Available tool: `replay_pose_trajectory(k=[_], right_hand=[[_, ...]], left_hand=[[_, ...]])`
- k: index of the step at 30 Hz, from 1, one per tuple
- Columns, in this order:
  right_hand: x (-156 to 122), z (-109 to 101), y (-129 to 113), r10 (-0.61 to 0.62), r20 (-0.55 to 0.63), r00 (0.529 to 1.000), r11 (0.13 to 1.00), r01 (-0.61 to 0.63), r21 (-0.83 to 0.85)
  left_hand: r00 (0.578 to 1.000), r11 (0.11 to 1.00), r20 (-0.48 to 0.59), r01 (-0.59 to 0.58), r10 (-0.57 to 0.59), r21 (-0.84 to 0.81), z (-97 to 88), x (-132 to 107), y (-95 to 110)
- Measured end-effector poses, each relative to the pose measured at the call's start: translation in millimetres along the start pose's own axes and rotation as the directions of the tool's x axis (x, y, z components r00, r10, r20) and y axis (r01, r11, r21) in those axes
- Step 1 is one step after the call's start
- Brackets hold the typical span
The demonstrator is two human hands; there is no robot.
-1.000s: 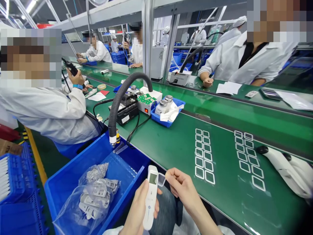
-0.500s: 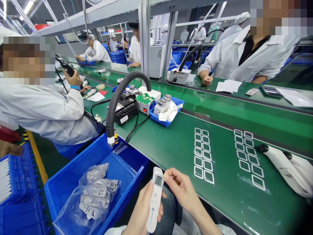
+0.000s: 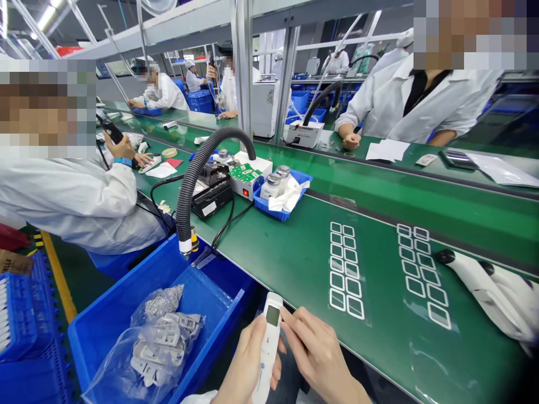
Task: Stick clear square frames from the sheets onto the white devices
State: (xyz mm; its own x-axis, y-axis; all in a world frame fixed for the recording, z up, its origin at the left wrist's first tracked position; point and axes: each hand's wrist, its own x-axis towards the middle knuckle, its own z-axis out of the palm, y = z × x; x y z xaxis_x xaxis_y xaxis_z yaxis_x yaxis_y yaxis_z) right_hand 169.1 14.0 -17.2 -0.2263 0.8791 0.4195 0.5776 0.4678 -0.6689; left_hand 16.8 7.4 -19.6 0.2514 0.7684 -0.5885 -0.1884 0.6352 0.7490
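Right of black hose (image 3: 197, 163): two sticker sheets (image 3: 346, 268) on table (image 3: 286, 252), nearer with twelve white frames (image 3: 356, 307), farther sheet (image 3: 422, 275) with eleven; two lidded jars (image 3: 273, 184) in one small blue tray (image 3: 259, 201). Below hose: one blue bin (image 3: 126, 297), two parts bags (image 3: 162, 342). One white thermometer (image 3: 269, 342).

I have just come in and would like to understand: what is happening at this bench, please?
A person at the green bench holds a white handheld device in the left hand. The fingertips of the right hand press against its top, beside the small screen. On the bench ahead lie two sheets of small clear frames in rows. A blue bin to the left holds bags of grey plastic parts. Other people in white coats work nearby.
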Motion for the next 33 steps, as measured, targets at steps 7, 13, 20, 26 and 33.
replay_pose_trajectory(k=[7, 13, 20, 26, 33], right_hand=[[12.1, -22.4, -0.1, 0.335, 0.131, 0.933, 0.853, -0.359, 0.379], [18.2, -58.5, -4.6, 0.294, 0.262, 0.919, 0.862, -0.374, 0.343], [10.9, -123.0, 6.3, 0.105, 0.315, 0.943, 0.973, -0.032, -0.227], [35.5, -175.1, 46.7, 0.143, 0.215, 0.966, 0.943, -0.066, -0.327], [101.4, -250.3, 202.2, 0.691, -0.403, 0.601, 0.516, -0.799, -0.308]], left_hand=[[0.989, 0.980, 0.149, -0.037, 0.007, 0.197, 8.9, -7.1, 10.8], [0.961, 0.899, 0.272, -0.081, -0.043, 0.430, 15.4, -4.1, 33.4], [0.797, 0.821, 0.559, -0.150, -0.229, 0.550, 38.9, 23.7, 78.5], [0.750, 0.814, 0.649, -0.454, 0.128, 0.363, 93.7, 117.3, 123.0], [0.580, 0.269, 0.563, -0.797, 0.589, 0.541, 142.7, 243.1, 141.7]])
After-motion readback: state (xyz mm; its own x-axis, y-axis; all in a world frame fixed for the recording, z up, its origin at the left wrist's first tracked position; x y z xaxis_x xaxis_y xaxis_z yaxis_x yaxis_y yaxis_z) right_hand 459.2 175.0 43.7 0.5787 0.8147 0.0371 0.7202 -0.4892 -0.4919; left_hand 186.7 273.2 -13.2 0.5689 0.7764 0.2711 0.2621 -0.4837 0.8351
